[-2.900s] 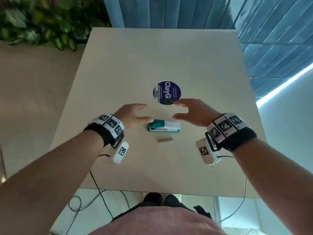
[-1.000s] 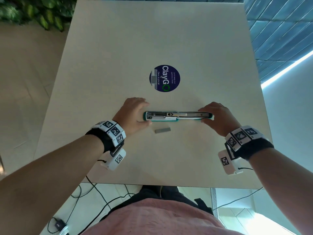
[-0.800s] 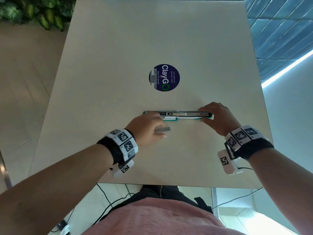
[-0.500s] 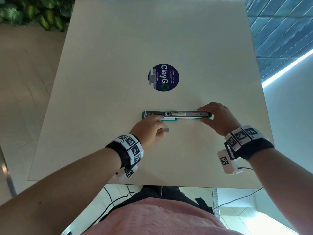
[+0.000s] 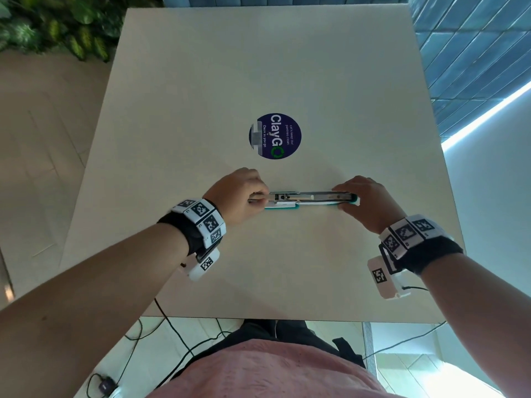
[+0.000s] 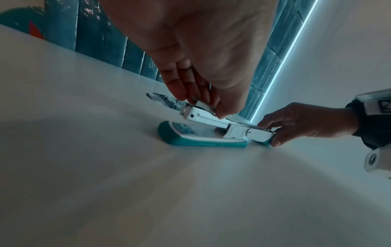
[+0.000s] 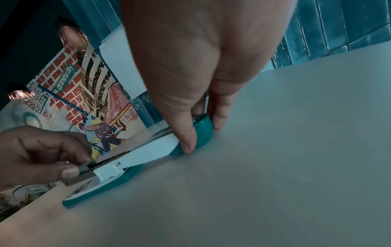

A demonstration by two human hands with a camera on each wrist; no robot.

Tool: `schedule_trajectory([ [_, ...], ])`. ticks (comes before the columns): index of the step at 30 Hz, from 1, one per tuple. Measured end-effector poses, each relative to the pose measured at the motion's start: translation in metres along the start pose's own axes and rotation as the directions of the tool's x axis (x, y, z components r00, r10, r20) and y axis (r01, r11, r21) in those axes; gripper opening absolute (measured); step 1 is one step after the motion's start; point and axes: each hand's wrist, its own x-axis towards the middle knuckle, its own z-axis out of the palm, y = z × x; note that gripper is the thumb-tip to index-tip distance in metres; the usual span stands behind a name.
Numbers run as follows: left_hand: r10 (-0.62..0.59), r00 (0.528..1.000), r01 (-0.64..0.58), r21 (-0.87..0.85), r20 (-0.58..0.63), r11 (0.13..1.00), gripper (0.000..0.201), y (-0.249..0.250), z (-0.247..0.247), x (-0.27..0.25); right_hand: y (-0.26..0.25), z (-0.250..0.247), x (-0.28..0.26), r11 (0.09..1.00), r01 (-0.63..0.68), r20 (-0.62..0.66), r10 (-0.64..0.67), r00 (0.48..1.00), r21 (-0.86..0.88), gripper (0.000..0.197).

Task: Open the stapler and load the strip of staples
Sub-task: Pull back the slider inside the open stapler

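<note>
Stapler (image 5: 311,200), centre of head view: smooth teal and white plastic shell with a slight sheen; bare grey metal channel, dully reflective. Strip of staples (image 6: 204,107), centre of left wrist view: grey metal. Table (image 5: 258,67): pale matt surface, smooth, faint wood-like grain. Round sticker (image 5: 275,136), upper centre: glossy printed film. Wrist bands (image 5: 425,245), lower right: black cloth.

The teal-and-white plastic stapler (image 5: 309,200) lies swung fully open and flat on the pale table (image 5: 258,67), about midway between the left and right edges and nearer the near edge than the far one. Its teal base (image 6: 201,138) rests on the tabletop, its metal magazine channel facing up. The short grey metal strip of staples (image 6: 204,105) sits tilted at the channel's left end.
</note>
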Motion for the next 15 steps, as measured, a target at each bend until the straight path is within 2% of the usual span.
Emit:
schedule_trajectory([
  [15, 0.009, 0.997, -0.004, -0.058, 0.073, 0.998, 0.014, -0.0101, 0.0025, 0.0083, 0.0031, 0.0002, 0.0018, 1.000, 0.000, 0.013, 0.001, 1.000, -0.007, 0.034],
])
